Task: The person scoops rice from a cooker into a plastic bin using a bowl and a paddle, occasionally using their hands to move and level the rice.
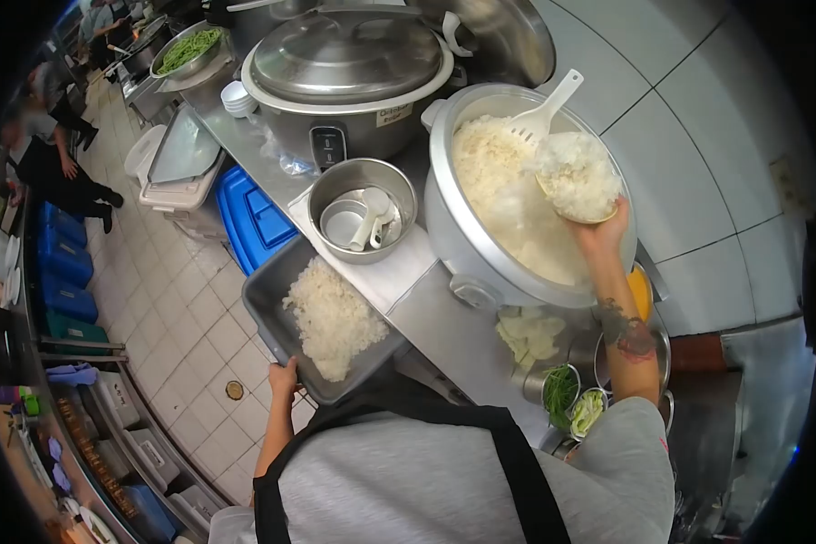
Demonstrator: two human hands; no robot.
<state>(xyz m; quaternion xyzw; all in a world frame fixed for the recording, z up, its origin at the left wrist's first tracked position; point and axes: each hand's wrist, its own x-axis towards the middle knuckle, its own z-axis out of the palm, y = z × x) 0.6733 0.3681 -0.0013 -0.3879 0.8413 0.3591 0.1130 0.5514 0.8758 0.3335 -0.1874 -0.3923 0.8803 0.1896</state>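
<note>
My right hand [600,232] holds a small bowl [578,210] heaped with white rice [575,172] over a large open rice cooker pot [444,190]. A white rice paddle [544,111] stands in the cooked rice inside the pot. My left hand [284,374] grips the near edge of a grey metal tray [267,304] held off the counter's edge. A mound of white rice [333,317] lies on that tray.
A closed rice cooker [346,63] stands behind a steel bowl [361,208] of measuring cups. Small containers of chopped vegetables [562,390] sit near me on the steel counter [444,326]. Blue bins [252,218] stand on the tiled floor. People work at the far left.
</note>
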